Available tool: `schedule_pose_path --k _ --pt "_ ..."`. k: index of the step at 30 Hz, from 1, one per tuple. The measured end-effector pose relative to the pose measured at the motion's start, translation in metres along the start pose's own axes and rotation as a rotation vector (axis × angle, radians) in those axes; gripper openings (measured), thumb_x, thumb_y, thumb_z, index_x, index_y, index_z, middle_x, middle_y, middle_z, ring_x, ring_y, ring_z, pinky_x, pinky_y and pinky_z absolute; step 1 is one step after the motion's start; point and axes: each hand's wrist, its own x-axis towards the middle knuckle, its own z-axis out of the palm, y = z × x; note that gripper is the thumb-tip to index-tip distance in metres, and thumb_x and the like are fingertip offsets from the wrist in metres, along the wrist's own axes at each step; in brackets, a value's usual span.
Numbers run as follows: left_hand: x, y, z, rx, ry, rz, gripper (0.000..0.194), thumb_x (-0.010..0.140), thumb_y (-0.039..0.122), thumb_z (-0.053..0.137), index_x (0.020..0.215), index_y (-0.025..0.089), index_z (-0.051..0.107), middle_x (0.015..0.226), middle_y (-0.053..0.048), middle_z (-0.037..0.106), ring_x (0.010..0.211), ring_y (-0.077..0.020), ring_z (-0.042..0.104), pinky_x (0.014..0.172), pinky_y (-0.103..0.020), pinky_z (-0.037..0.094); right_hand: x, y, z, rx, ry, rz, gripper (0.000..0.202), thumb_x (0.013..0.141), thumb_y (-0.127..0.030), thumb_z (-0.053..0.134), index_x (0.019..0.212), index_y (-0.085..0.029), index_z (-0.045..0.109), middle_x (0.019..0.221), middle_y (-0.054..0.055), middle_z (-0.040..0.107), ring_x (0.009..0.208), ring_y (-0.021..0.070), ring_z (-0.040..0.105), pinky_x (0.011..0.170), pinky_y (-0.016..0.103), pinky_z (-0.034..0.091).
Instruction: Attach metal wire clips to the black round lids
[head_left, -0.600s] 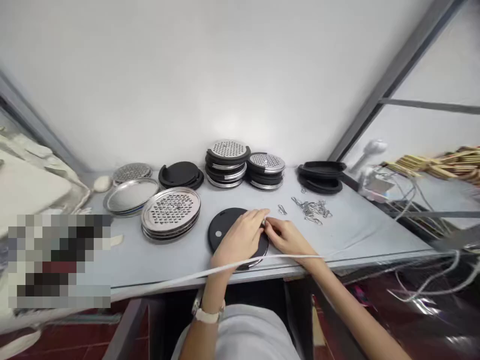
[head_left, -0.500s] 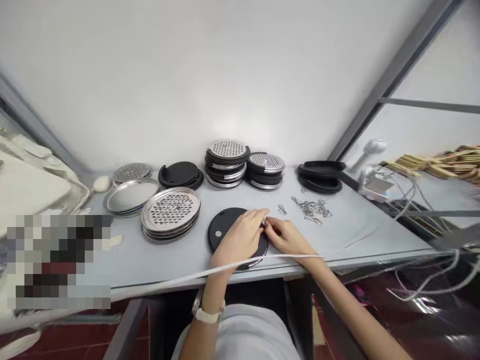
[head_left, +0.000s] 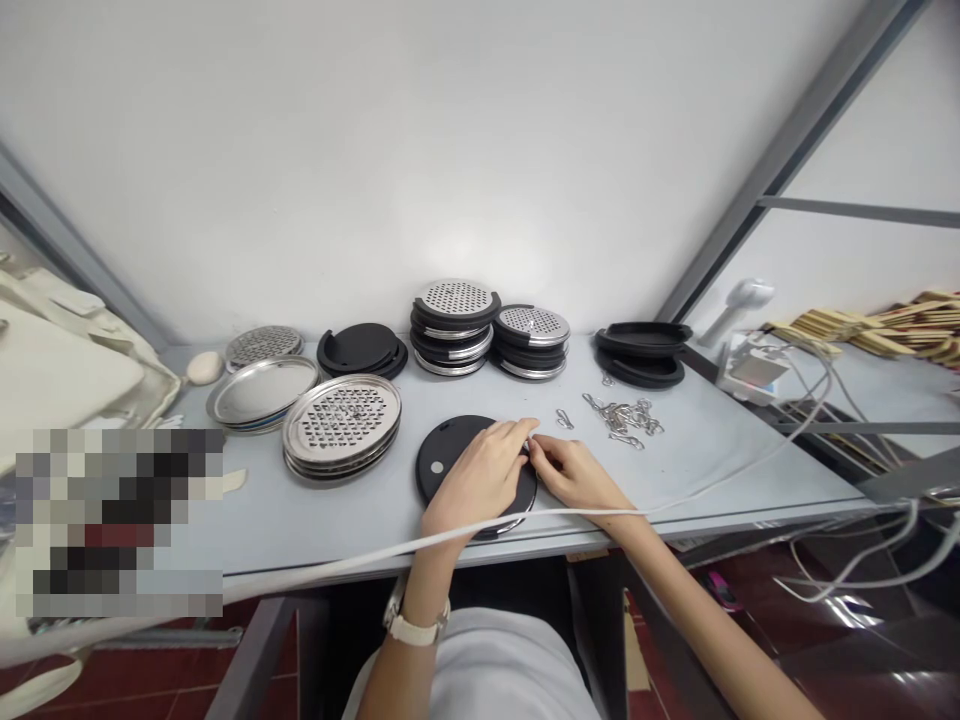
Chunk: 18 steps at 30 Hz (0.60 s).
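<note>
A black round grater (head_left: 442,450) with a light round spot lies on the table edge in front of me; silver metal shows along its rim. My left hand (head_left: 480,475) lies across it, fingers bent over its right side and gripping it. My right hand (head_left: 574,475) is pinched at the grater's right edge, its fingertips close to the left ones. A tiny shiny bit shows between the fingertips, too small to make out. Just beyond the hands lie a metal snap clip (head_left: 564,419) and a pile of similar clips (head_left: 626,417).
Silver perforated grater discs (head_left: 343,420) are stacked to the left, beside plain metal discs (head_left: 262,390). Along the wall stand black holders (head_left: 361,350), two assembled grater stacks (head_left: 454,340) (head_left: 532,340) and more black holders (head_left: 643,352). A white cable (head_left: 555,512) crosses before my wrists.
</note>
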Motion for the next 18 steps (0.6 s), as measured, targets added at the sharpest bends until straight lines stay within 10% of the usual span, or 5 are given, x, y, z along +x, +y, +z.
schedule_pose_path --k 18 --pt "0.0008 -0.0010 -0.0003 -0.012 -0.002 0.009 0.044 0.088 0.004 0.043 0.129 0.020 0.044 0.121 -0.007 0.059 0.113 -0.0203 0.054 0.099 -0.038 0.045 0.0000 0.0013 0.0014 0.015 -0.001 0.006 0.035 0.094 -0.034 0.036 0.066 -0.017 0.049 0.059 0.000 0.055 0.054 0.0129 0.050 0.056 0.024 0.032"
